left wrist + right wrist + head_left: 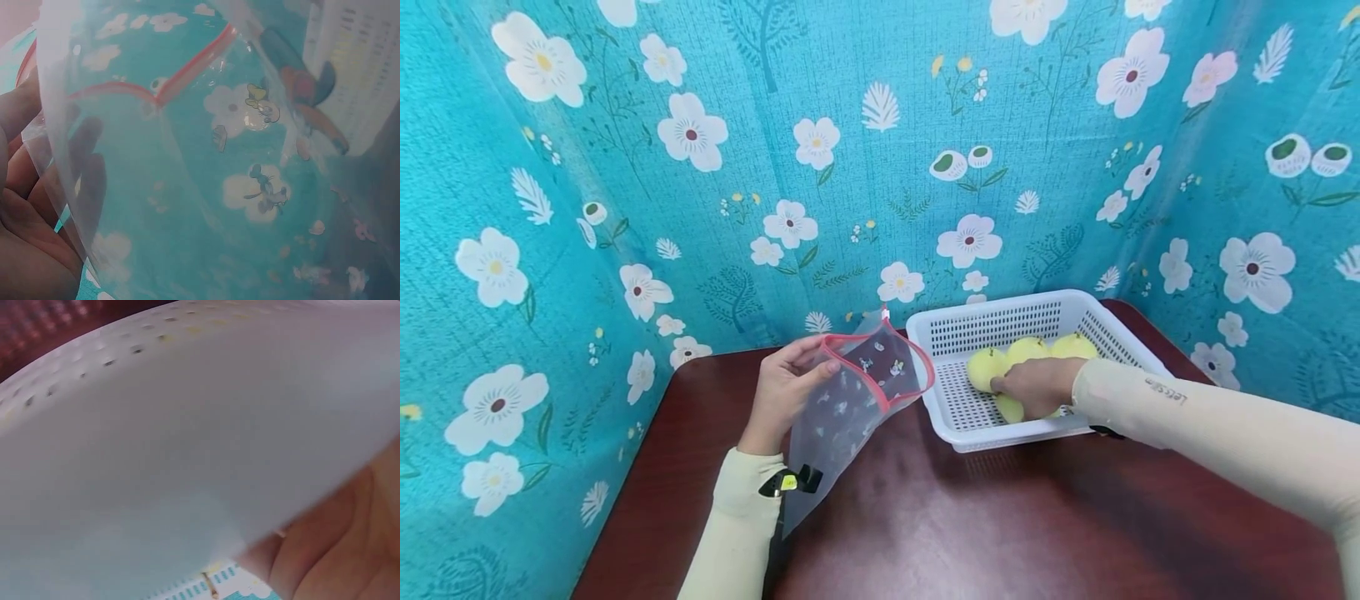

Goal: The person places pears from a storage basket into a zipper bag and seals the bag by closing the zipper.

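Note:
In the head view my left hand (785, 392) pinches the red-edged rim of a clear plastic zip bag (838, 425) printed with small cartoon figures. The bag's mouth gapes toward the right, and its body hangs down past my wrist. Through the film of the bag (187, 206), the left wrist view shows the left hand's fingers (37, 181). My right hand (1037, 385) reaches into a white plastic basket (958, 442), its fingers curled over a pale yellow pear (1010, 408). Several more pears (987, 368) lie around it. The basket's wall hides most of this hand in the right wrist view.
The basket stands on a dark red table (970, 525), toward its back right. A blue flowered cloth (850, 167) hangs behind the table and along both sides. A slider (885, 314) sits at the far end of the bag's red zip.

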The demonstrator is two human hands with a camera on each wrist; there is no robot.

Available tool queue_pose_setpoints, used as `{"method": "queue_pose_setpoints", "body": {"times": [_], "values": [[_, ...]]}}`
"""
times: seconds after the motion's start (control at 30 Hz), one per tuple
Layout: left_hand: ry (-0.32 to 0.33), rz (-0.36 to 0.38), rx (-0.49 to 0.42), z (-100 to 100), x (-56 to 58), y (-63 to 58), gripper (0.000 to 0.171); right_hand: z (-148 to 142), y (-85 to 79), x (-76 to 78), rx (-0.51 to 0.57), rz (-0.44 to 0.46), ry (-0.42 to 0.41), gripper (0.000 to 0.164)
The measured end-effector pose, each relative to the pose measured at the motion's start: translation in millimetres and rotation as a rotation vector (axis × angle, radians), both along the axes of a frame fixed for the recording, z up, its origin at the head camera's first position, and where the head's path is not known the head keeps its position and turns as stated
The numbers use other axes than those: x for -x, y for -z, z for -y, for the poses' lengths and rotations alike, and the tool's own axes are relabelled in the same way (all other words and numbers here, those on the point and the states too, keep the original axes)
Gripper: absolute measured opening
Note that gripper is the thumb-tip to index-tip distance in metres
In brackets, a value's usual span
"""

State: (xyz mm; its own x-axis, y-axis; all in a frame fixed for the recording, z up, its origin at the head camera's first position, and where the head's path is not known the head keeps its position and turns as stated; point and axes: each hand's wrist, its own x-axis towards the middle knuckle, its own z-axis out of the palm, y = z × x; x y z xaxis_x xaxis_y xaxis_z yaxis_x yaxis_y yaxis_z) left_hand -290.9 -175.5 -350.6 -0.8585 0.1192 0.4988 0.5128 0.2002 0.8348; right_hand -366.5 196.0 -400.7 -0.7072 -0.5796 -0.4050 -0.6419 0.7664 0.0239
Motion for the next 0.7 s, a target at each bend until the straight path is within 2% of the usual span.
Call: {"method": "queue_pose_setpoints", "body": {"times": [0.3, 0.53, 0.7], "values": [[0.025, 0.004, 0.002, -0.8, 0.8, 2.4, 0.04, -10.5, 1.8, 2.5, 0.014, 0.033, 0.026, 0.06], [0.026, 0.014, -0.001, -0.5, -0.7, 2.2, 0.039, -12.6, -4.6, 3.2, 0.043, 0.028, 0.005, 0.06], [0.029, 0.014, 0.002, -0.6, -1.4, 2.1, 0.038, -15.0, -9.6, 2.4, 0.045, 0.042, 0.027, 0.062]]}}
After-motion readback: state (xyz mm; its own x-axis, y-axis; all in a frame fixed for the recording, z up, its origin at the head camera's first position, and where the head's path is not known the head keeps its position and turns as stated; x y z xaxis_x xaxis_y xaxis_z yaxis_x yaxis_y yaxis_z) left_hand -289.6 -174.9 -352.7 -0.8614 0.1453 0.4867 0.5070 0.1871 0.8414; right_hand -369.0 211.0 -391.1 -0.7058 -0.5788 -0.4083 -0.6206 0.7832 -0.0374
